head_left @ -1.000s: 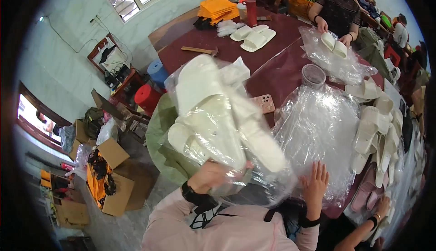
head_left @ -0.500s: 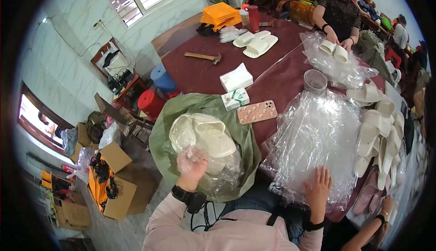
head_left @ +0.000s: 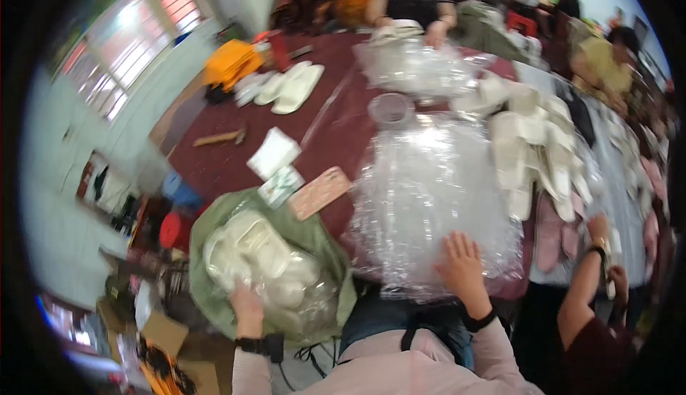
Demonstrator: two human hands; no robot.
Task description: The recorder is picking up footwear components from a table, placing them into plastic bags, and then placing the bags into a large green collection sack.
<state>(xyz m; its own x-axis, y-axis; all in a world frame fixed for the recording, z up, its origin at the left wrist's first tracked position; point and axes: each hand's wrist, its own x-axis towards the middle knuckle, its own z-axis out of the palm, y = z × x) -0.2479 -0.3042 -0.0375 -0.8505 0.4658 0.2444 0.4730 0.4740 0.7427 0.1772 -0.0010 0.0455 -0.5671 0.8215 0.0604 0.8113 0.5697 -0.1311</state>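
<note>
Left hand (head_left: 247, 305) on bagged slippers (head_left: 259, 248)

A thick stack of clear plastic bags (head_left: 418, 202) lies flat along the near edge of the counter (head_left: 332, 145), glossy and wrinkled, with loose, crumpled margins. At the counter's near left corner I can see an olive-green sack (head_left: 333, 255), its mouth spread wide and facing upward, the cloth rim folded outward. Inside sit cream-white slippers (head_left: 261, 245) in clear plastic, heaped together and overlapping at different angles; they're too blurred for me to count.
</note>
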